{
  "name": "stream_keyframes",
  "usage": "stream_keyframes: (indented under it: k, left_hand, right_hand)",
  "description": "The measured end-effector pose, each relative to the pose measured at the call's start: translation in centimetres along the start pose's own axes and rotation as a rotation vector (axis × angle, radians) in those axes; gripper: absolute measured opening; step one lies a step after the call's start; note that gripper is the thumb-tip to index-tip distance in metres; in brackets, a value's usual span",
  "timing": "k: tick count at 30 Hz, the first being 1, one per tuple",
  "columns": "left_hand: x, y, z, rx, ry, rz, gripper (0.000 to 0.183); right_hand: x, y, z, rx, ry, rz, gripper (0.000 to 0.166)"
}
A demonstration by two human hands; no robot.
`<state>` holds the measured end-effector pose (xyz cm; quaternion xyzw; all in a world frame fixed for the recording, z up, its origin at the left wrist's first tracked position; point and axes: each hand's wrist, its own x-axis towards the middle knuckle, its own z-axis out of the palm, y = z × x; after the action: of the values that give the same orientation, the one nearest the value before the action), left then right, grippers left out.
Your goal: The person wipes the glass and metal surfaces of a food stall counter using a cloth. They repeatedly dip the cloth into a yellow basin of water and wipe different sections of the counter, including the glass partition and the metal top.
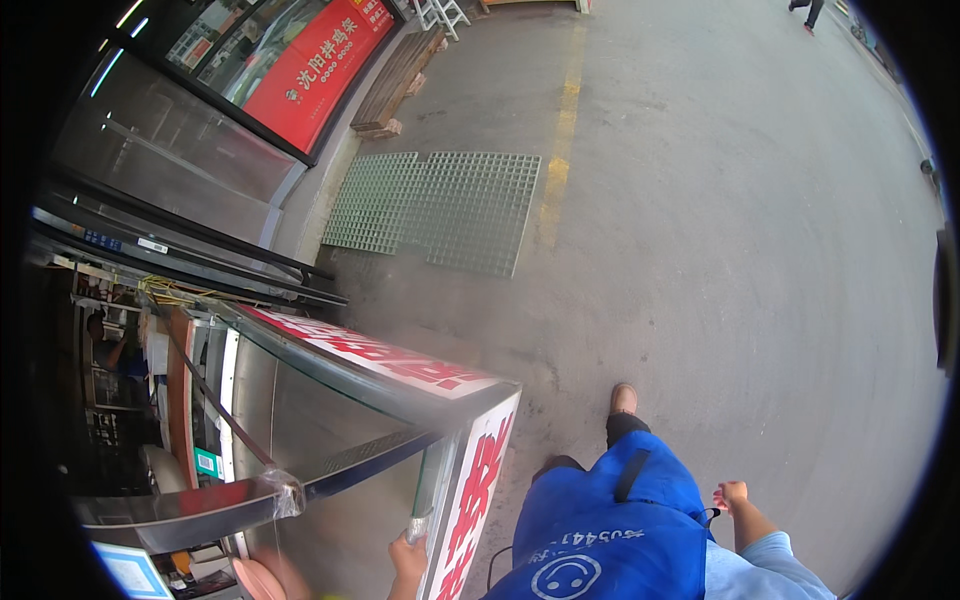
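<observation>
My left hand (409, 561) is closed around a silver cylindrical piece (418, 528) at the corner edge of a glass-and-metal stall counter; whether this piece is fixed to the frame, I cannot tell. White panels with red writing (474, 491) cover the counter's outer sides. To my right, clear of anything, hangs my right hand (731, 495), its fingers loosely bent and nothing visible in them. A blue apron (607, 525) with a white smiling face covers my front. One tan shoe (623, 398) shows on the pavement (712, 300).
A dark curved band (375, 457) crosses above the metal counter surface (330, 540). Ahead lie green grating panels (480, 202), a wooden bench (397, 75) and a stepladder (442, 15). A person (112, 349) is inside the dark stall; another walks far off (808, 11).
</observation>
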<state>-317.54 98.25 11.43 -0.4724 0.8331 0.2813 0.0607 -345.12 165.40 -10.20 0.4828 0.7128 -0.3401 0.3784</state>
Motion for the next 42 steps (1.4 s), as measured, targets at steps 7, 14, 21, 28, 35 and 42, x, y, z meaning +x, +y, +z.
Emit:
stream_keyframes:
  k: [7, 14, 21, 28, 35, 42]
  left_hand:
    - [13.8, 10.8, 3.3, -0.553, 0.171, -0.358, 0.055]
    - [22.7, 19.7, -1.3, -1.561, -0.109, -0.306, 0.085]
    - [36.3, 12.7, -5.5, -0.538, 0.520, -0.587, 0.074]
    - [33.6, 15.8, -6.2, -0.599, 0.493, -0.432, 0.088]
    - [27.0, 17.9, -5.1, -1.470, 0.498, -0.220, 0.073]
    - [22.1, 17.0, -7.7, -1.636, 0.419, -0.245, 0.081]
  right_hand:
    - [-0.9, -40.9, 3.5, 0.101, -0.171, -0.626, 0.021]
    - [-6.3, -59.1, 12.1, 0.007, -0.334, -0.868, 0.021]
    - [-3.9, -58.1, 22.2, -0.507, -0.202, -0.348, 0.016]
    - [-21.0, -74.9, 43.9, -1.030, -0.435, -0.874, 0.022]
    - [-48.3, -58.4, 65.5, -1.675, -1.556, -0.936, 0.065]
    - [-56.8, -42.4, 64.9, -1.750, -1.516, -0.685, 0.094]
